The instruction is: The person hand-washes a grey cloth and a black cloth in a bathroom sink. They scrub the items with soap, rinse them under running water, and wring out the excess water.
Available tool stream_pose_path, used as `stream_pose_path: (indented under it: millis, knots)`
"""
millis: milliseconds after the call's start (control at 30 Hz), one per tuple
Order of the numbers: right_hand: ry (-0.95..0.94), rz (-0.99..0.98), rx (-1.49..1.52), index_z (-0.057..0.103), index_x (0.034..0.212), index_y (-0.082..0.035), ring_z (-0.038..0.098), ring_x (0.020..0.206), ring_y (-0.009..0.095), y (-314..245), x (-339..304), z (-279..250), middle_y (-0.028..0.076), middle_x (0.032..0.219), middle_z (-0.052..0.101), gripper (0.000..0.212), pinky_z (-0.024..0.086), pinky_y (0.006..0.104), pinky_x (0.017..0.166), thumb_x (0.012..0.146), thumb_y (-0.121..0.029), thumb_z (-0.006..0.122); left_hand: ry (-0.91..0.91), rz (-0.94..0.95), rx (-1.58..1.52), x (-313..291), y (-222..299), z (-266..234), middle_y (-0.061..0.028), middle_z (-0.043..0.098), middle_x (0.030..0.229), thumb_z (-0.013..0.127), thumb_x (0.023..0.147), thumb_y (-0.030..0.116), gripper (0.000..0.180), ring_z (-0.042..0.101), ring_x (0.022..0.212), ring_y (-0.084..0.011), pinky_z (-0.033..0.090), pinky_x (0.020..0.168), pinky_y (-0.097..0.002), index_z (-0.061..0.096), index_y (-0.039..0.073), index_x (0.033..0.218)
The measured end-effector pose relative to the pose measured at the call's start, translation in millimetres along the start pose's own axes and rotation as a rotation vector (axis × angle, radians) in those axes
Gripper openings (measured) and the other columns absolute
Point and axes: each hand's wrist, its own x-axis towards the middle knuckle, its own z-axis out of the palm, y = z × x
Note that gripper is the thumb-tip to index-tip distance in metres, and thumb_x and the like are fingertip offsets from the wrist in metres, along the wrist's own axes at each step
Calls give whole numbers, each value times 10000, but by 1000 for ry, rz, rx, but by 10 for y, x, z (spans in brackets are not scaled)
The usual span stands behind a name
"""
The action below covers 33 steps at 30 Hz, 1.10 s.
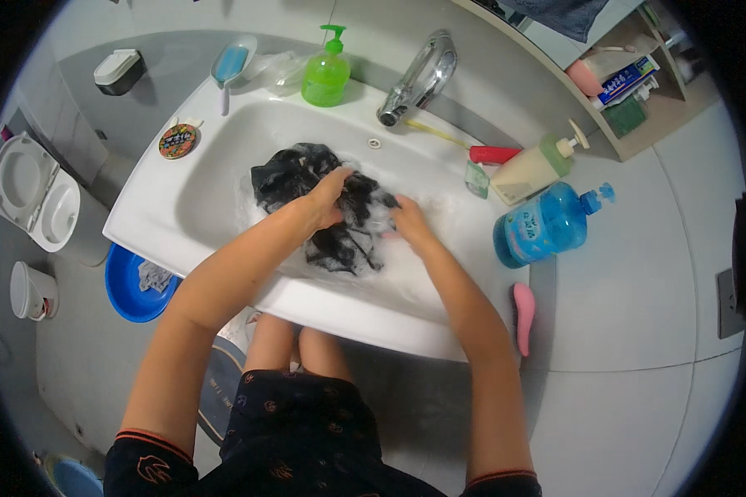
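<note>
A wet black garment [290, 176] lies bunched in the white sink [215, 186], with foamy suds on and around it. My left hand [330, 199] is closed on the middle of the garment, its fingertips partly hidden in the folds. At the garment's right edge, my right hand [408, 222] has its fingers curled around the cloth among the suds. A thin strap or cord trails along the garment's lower part. I cannot make out what kind of garment it is.
Along the rim stand a green pump bottle [326, 74], a chrome faucet [423, 76], a cream pump bottle [535, 170], and a blue pump bottle [543, 225]. A round tin [177, 141] and a pink brush [523, 319] lie near the edges. A blue basin [124, 290] sits on the floor.
</note>
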Motion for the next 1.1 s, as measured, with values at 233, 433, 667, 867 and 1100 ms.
stream_pose_path:
  millis: [233,433,667,867,1100]
  knots:
    - [333,-484,-84,577,1001,-7,498,970,345,-1625,-823,415,168,1039,528,258,419,434,851,810,-181,595,-21,78,48,-169,105,219,-87,608,1087,454,870,644,694,555,1042,-264,438,934,-433,431,125,1331]
    - [672,-497,-288,585,988,-53,509,992,379,-1451,-381,617,181,1041,526,291,431,465,820,792,-262,631,-295,156,-282,77,-114,72,-107,610,967,458,949,385,347,584,899,-244,475,831,-401,542,79,1089]
    - [562,-243,-118,558,995,-63,495,1054,391,-1710,-476,620,226,1050,532,281,398,456,880,823,-276,626,-426,120,-103,33,19,31,-100,588,1006,370,969,426,373,563,953,-256,452,833,-433,534,99,1043]
    - [490,-24,-170,588,1007,-108,613,848,399,-1651,-255,351,194,939,640,223,472,492,727,861,-274,559,306,80,142,-211,-44,474,-93,553,1163,396,943,423,385,473,1093,-244,339,982,-383,551,116,1115]
    - [297,100,-472,551,1200,-120,521,1079,407,-307,195,-164,200,1137,574,446,410,504,907,905,-447,480,297,297,873,36,-105,143,-134,608,1050,534,894,313,492,541,1010,-223,426,882,-375,475,54,1309]
